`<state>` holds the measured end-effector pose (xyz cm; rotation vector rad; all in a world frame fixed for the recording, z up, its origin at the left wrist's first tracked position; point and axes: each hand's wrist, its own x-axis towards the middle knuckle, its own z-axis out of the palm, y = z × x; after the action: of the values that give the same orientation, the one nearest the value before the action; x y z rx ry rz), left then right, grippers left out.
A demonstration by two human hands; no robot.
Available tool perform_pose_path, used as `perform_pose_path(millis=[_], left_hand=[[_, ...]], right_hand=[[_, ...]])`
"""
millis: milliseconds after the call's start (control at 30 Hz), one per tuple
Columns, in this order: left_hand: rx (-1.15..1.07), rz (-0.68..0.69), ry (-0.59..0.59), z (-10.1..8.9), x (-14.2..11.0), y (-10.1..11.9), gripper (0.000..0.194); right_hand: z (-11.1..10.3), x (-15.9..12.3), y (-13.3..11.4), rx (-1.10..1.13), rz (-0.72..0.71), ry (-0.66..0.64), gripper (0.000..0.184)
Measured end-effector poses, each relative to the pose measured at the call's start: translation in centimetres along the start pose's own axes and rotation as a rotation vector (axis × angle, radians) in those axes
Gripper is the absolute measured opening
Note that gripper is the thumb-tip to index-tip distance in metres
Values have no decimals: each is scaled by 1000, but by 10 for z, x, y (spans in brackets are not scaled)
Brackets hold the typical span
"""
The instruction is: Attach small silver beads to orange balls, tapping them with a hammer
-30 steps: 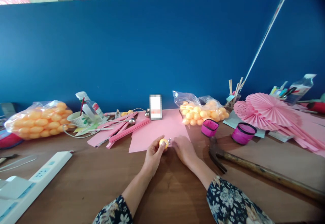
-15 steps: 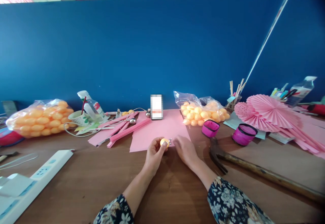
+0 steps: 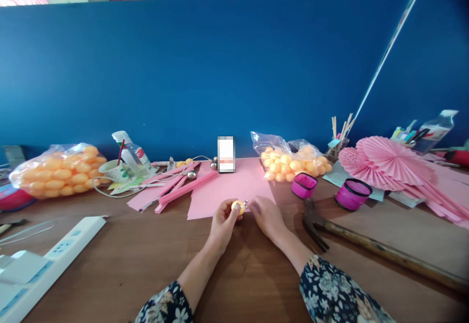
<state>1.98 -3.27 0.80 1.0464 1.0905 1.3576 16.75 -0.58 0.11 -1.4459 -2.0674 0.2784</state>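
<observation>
My left hand pinches a small orange-yellow ball between thumb and fingers, above the front edge of a pink paper sheet. A tiny shiny metal piece sticks out at the ball's right side; its exact kind is too small to make out. Just right of it is my right hand, its fingers curled inward and closed near the metal piece. What those fingertips hold, if anything, is hidden.
Clear bags of orange balls stand left and back right. A claw hammer lies right, by two magenta fabric rings. Pink paper fans lie beyond. A power strip is at left, a phone at back.
Almost nothing differs. My left hand keeps its pinch on the ball, and the fingers of my right hand have shifted very slightly beside the metal piece.
</observation>
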Motion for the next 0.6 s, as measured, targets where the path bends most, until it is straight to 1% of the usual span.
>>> perform_pose_path(millis=[267, 433, 600], left_hand=[[-6, -4, 8, 0, 0, -1, 36], [-3, -7, 11, 1, -1, 3, 38], [6, 17, -9, 1, -2, 2, 36]], right_hand=[[-1, -1, -1, -151, -29, 39, 11], [-3, -1, 2, -242, 8, 39, 11], [-2, -1, 2, -259, 26, 23, 12]])
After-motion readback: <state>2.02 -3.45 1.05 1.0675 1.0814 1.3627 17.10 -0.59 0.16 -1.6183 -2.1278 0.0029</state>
